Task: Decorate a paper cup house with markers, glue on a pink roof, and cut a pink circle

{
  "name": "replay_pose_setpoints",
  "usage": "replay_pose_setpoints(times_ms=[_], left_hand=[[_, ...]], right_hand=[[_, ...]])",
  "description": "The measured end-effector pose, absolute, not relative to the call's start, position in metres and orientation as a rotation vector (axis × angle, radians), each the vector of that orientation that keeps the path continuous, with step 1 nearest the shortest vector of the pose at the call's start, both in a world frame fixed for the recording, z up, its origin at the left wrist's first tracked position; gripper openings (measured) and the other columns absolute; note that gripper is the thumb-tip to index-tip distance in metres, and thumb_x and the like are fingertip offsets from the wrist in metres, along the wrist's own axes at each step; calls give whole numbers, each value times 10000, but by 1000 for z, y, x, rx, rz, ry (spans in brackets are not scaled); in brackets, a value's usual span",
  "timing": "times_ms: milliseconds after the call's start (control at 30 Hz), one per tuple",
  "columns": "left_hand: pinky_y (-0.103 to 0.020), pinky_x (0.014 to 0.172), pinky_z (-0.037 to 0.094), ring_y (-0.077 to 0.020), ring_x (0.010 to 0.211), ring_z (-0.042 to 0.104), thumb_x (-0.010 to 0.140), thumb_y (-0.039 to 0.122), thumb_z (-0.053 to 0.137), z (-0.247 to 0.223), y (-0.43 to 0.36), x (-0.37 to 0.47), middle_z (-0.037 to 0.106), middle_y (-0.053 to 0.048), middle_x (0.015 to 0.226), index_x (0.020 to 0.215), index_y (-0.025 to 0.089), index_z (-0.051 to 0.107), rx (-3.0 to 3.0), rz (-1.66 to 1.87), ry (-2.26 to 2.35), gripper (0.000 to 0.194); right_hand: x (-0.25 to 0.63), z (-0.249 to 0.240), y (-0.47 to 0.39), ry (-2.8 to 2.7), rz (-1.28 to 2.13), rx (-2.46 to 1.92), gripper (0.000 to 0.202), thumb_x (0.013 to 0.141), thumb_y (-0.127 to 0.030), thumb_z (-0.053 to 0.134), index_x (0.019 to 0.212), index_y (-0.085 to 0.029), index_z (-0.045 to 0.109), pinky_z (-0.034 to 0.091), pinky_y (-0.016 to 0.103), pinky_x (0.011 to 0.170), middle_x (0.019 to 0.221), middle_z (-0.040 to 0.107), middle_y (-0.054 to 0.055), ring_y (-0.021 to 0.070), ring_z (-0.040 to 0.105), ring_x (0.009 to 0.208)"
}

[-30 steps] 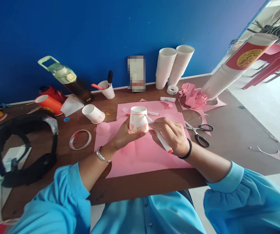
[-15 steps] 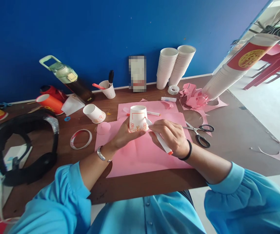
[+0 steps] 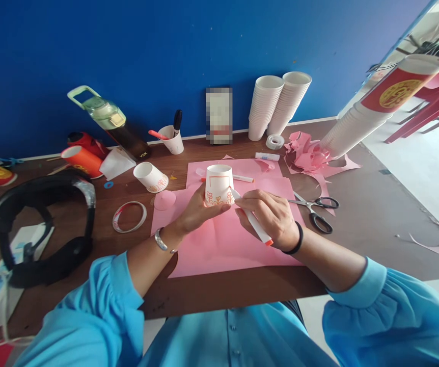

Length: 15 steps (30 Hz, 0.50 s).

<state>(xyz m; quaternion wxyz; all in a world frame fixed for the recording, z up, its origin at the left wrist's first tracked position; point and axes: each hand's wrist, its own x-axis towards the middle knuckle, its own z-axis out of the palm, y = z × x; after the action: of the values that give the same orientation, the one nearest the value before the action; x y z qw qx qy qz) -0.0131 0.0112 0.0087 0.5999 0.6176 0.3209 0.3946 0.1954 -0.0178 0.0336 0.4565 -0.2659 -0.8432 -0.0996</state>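
Observation:
My left hand [image 3: 196, 211] grips an upside-down white paper cup [image 3: 218, 184] with orange flowers and lines drawn on its side. My right hand [image 3: 271, 216] holds a white marker with an orange end [image 3: 253, 222], its tip touching the cup's lower right side. Both hands hover over pink paper sheets [image 3: 223, 239] on the brown table [image 3: 360, 219]. Another orange marker [image 3: 242, 178] lies behind the cup.
Scissors [image 3: 314, 209] lie right of my hand. Stacks of white cups [image 3: 276, 104] stand by the blue wall, another stack [image 3: 360, 122] at right. A decorated cup [image 3: 151, 177], tape ring [image 3: 129, 216], black headset [image 3: 39, 224], bottle [image 3: 108, 120] and pink scraps [image 3: 305, 150] lie around.
The view has shifted slightly. My right hand keeps the marker tip at the cup's side with only small movement; the cup stays in my left hand.

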Motion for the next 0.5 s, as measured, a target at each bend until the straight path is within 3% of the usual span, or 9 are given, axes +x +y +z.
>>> replay_pose_setpoints(times_ms=[333, 500], left_hand=[[-314, 765, 519, -176, 831, 633, 842, 411, 821, 11, 11, -12, 690, -29, 900, 972, 201, 667, 1420, 941, 758, 291], [-313, 738, 528, -188, 852, 635, 802, 458, 840, 5, 11, -14, 688, -37, 941, 1030, 206, 634, 1464, 965, 845, 398]], right_hand=[[196, 31, -17, -2077, -254, -665, 159, 962, -109, 597, 1097, -192, 589, 565, 275, 599, 808, 709, 34, 160, 677, 672], [196, 35, -23, -2092, -346, -576, 205, 934, -123, 645, 1131, -173, 616, 550, 302, 600, 832, 710, 53, 175, 662, 665]])
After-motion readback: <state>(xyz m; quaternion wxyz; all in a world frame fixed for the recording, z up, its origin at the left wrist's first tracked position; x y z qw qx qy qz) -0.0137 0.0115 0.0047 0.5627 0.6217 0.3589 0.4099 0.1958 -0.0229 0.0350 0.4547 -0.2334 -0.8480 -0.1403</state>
